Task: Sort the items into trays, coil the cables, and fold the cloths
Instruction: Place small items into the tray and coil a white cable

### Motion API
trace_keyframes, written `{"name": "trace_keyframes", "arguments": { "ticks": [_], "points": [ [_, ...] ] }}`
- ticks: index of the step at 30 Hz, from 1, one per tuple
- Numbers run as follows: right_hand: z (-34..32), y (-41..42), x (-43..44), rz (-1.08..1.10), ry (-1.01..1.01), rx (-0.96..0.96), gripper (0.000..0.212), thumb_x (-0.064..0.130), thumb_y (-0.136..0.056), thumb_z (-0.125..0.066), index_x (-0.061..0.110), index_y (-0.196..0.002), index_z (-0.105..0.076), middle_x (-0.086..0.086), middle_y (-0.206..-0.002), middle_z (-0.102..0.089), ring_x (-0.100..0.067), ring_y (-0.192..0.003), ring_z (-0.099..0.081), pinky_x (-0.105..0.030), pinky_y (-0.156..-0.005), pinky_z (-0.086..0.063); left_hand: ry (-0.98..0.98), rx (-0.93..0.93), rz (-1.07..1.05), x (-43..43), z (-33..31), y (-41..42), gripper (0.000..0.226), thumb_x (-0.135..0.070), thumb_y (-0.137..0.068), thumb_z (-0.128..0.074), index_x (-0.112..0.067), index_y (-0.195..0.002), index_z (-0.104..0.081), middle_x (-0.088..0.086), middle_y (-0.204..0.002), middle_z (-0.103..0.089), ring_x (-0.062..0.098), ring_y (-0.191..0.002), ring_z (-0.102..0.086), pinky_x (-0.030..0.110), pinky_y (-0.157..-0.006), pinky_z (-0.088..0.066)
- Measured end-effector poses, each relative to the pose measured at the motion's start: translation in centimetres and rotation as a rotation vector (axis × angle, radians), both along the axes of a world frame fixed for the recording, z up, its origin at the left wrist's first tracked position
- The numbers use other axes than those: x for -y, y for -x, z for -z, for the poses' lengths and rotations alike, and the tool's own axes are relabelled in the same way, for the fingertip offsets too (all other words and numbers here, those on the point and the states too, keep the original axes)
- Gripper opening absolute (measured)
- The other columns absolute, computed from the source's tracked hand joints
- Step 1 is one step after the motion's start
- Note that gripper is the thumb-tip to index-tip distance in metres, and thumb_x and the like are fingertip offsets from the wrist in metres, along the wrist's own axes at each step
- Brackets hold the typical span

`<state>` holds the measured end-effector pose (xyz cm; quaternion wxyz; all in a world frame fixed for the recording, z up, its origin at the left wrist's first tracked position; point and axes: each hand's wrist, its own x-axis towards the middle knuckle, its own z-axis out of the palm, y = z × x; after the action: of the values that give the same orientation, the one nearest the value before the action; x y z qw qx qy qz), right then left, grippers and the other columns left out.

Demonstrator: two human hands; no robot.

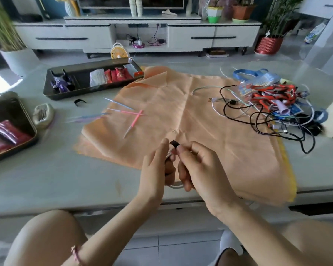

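Note:
My left hand (154, 169) and my right hand (196, 167) meet over the near edge of an orange cloth (190, 116) spread flat on the table. Between them they hold a small coil of white cable (174, 186). My right hand's finger and thumb pinch its dark plug end (174, 144). A tangle of black and white cables (261, 114) lies on the cloth's right side, mixed with red and blue lanyards (267, 91). A dark tray (88, 79) at the back left holds purple and red packets. A second dark tray (10, 129) at the far left holds red packets.
Several thin pink and blue sticks (123, 112) lie across the cloth's left part. A pale roll (43, 115) and a small black clip (79, 102) sit between the trays. A yellow cloth edge (290, 181) shows under the orange one. My knees are below the table's front edge.

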<state>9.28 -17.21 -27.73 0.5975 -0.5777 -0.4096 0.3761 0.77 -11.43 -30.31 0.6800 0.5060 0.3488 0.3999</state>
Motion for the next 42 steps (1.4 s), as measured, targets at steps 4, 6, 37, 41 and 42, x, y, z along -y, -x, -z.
{"name": "trace_keyframes", "arguments": {
  "ticks": [4, 6, 37, 41, 42],
  "points": [
    [0.6, 1.1, -0.1, 0.031, 0.021, 0.034, 0.025, 0.014, -0.096, -0.047, 0.007, -0.075, -0.059, -0.003, -0.047, -0.050, -0.017, -0.037, -0.045, -0.015, -0.038, -0.033, -0.065, -0.026, -0.021, -0.4, -0.1, 0.4, 0.050, -0.033, -0.097, -0.045, -0.021, -0.048, -0.048, 0.001, -0.037, -0.037, 0.019, -0.034, -0.032, 0.024, -0.041, -0.024],
    [0.9, 1.3, -0.3, -0.003, 0.033, 0.053, 0.026, 0.014, -0.096, -0.046, 0.009, -0.074, -0.059, -0.003, -0.050, -0.055, -0.017, -0.043, -0.052, -0.016, -0.042, -0.037, -0.067, -0.028, -0.040, -0.6, -0.2, 0.6, 0.051, -0.029, -0.096, -0.047, -0.022, -0.046, -0.047, 0.002, -0.037, -0.036, 0.018, -0.032, -0.031, 0.022, -0.038, -0.028],
    [-0.7, -0.4, -3.7, -0.184, 0.012, 0.870, 0.008, 0.015, -0.084, -0.063, 0.012, -0.090, -0.058, 0.005, -0.080, -0.061, -0.017, -0.075, -0.056, -0.031, -0.071, -0.045, -0.274, -0.118, -0.135, -2.1, -0.5, 2.6, 0.050, -0.030, -0.092, -0.050, -0.024, -0.043, -0.047, -0.014, -0.038, -0.028, 0.005, -0.037, -0.024, 0.018, -0.041, -0.020],
    [-0.6, -0.3, -4.4, -0.337, 0.075, 0.482, 0.013, -0.005, -0.085, -0.052, 0.005, -0.088, -0.060, -0.002, -0.075, -0.062, -0.009, -0.066, -0.057, -0.024, -0.064, -0.046, -0.332, -0.095, -0.137, -1.8, -0.5, 2.8, 0.041, -0.036, -0.086, -0.048, -0.025, -0.047, -0.051, -0.012, -0.039, -0.037, 0.003, -0.038, -0.031, 0.016, -0.041, -0.025],
    [-0.6, -0.2, -4.6, -0.382, 0.085, 0.377, 0.017, -0.009, -0.086, -0.049, 0.002, -0.090, -0.061, -0.004, -0.075, -0.061, -0.008, -0.065, -0.055, -0.022, -0.063, -0.045, -0.345, -0.085, -0.137, -2.0, -0.6, 2.8, 0.042, -0.034, -0.088, -0.048, -0.026, -0.047, -0.053, -0.012, -0.039, -0.040, 0.002, -0.037, -0.034, 0.014, -0.040, -0.026]
  ]
}}
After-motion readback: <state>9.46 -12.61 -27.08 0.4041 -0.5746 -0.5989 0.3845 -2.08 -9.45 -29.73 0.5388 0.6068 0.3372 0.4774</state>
